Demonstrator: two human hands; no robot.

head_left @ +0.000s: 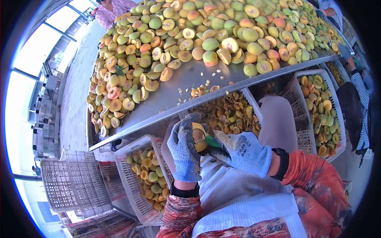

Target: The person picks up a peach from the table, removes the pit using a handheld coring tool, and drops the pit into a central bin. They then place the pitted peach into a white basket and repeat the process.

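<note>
Peach half (198, 137) sits in left hand (184, 148) fingers, right hand (242, 152) alongside.

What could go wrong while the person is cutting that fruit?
The green-handled tool in the right hand works right against the left hand holding the fruit half, so a slip might nick the glove. Fruit sits near the metal table's edge and could roll off. Loose pits there might drop too.
</note>
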